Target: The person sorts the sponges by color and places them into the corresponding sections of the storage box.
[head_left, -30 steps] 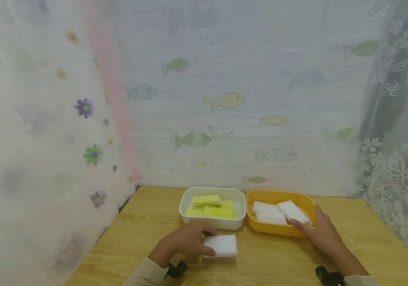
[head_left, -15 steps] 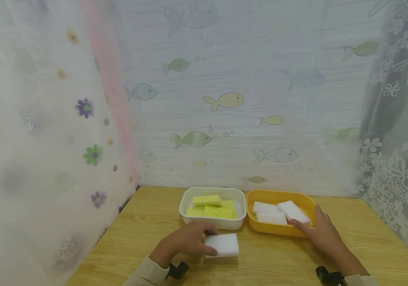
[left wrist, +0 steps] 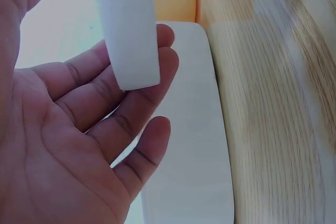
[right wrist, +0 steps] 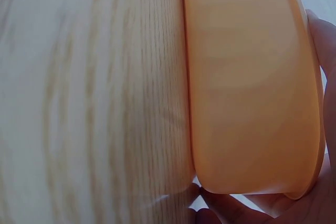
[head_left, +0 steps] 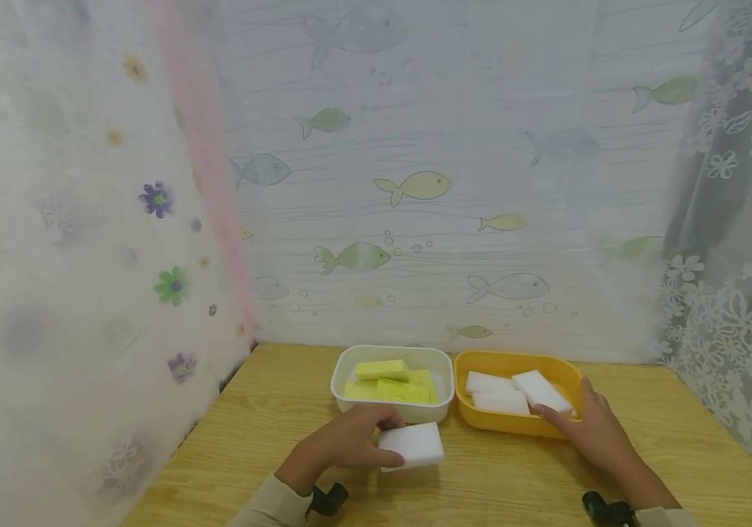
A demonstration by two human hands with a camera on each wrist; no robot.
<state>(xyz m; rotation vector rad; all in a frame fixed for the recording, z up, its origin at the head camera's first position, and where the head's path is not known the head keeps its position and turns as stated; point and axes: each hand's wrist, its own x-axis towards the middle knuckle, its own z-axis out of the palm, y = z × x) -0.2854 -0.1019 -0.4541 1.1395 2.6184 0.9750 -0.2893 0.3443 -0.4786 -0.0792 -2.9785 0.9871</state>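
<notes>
A white sponge block (head_left: 415,445) is pinched between the thumb and fingers of my left hand (head_left: 352,439), just in front of the white tub (head_left: 336,389). Seen from the left wrist, the block (left wrist: 131,40) stands on edge against the curled fingers, and the little finger is free of it. Several yellow sponge blocks (head_left: 402,391) lie in the white tub. My right hand (head_left: 603,439) grips the right end of the orange tub (head_left: 501,423), thumb over the front rim. White sponge blocks (head_left: 500,402) lie inside this tub; its wall (right wrist: 252,87) fills much of the right wrist view.
Both tubs stand side by side toward the back of the wood-grain table (head_left: 284,395). Behind them hangs a curtain (head_left: 415,293) printed with fish. A flowered curtain (head_left: 86,293) borders the left side, and another with white flowers (head_left: 731,322) the right.
My left hand has tilted the white sponge block, raising its right end a little and shifting it slightly right. The right hand and both tubs stay put.
</notes>
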